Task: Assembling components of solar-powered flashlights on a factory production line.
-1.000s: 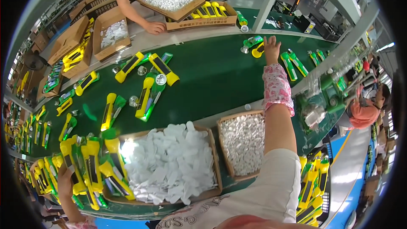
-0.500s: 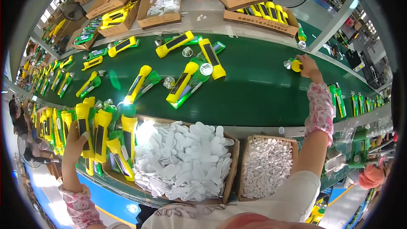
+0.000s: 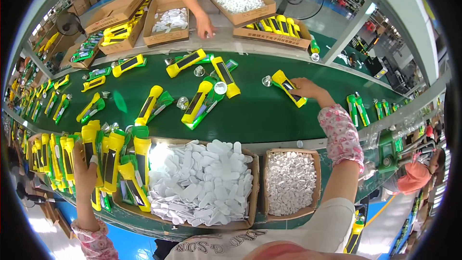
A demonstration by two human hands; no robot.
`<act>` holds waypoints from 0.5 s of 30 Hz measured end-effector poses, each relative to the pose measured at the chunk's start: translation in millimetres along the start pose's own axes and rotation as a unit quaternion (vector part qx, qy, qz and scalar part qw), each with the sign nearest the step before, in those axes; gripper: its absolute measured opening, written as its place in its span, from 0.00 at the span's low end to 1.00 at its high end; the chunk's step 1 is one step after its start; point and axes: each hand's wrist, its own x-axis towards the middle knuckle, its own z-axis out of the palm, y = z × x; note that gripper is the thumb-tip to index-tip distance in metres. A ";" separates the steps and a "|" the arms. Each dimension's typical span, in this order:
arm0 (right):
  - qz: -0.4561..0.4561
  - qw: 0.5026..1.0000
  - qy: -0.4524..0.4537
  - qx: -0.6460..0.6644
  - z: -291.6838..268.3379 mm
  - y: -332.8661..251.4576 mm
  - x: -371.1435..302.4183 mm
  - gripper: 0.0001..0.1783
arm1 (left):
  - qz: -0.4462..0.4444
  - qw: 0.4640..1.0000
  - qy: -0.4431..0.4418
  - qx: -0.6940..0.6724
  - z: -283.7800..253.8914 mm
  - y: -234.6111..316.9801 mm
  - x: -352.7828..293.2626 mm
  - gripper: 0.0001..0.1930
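Observation:
At the right of the green belt, my right hand [image 3: 308, 89] is closed on the edge of a yellow-and-green flashlight [image 3: 288, 88] with a dark panel. A clear reflector cup [image 3: 267, 81] lies by its head end. My left hand [image 3: 85, 168] is at the near left among upright flashlights, its thumb and fingers about one yellow flashlight [image 3: 90, 139]; its fingertips are partly hidden. More opened flashlights [image 3: 198, 100], with yellow and green halves and loose reflectors, lie on the belt [image 3: 250, 120].
Before me stand a carton of white oval pieces [image 3: 202, 183] and a carton of small white parts [image 3: 291, 183]. Across the belt a co-worker's hand [image 3: 204, 26] hangs near a carton of white pieces [image 3: 166, 36] and a tilted carton of white bits [image 3: 236, 0].
My right hand has moved left with the flashlight, which now shows its dark panel. My left hand stays among the upright flashlights. The view has shifted; more of the co-worker shows.

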 end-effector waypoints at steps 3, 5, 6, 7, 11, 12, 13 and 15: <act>0.067 0.993 -0.007 0.099 12.1 -3.7 2.4 0.24 | -0.025 1.000 0.011 -0.007 -9.1 7.7 -12.2 0.32; 0.110 0.976 -0.010 0.186 20.9 -8.6 1.5 0.21 | 0.026 0.999 0.035 0.014 -11.9 -8.2 -18.5 0.34; 0.097 0.968 -0.001 0.230 24.3 -10.7 -1.2 0.21 | 0.050 0.996 0.054 0.041 -18.6 -25.1 -25.3 0.35; 0.085 0.958 0.004 0.275 29.4 -7.5 -8.2 0.20 | 0.076 0.991 0.091 0.060 -13.9 -12.9 -25.5 0.32; 0.194 0.893 0.027 0.405 -24.5 -102.9 -29.2 0.20 | 0.142 0.976 0.151 0.061 -8.1 65.9 -39.8 0.25; 0.182 0.896 0.015 0.405 -39.3 -140.0 -27.1 0.20 | 0.125 0.985 0.116 0.007 -5.8 86.9 -50.5 0.24; 0.158 0.869 0.032 0.469 -49.8 -177.8 -26.1 0.19 | 0.141 0.984 0.069 -0.088 1.8 90.8 -62.9 0.23; 0.090 0.814 0.002 0.574 -71.2 -260.5 -24.3 0.20 | 0.134 0.971 -0.061 -0.190 13.2 105.0 -83.3 0.22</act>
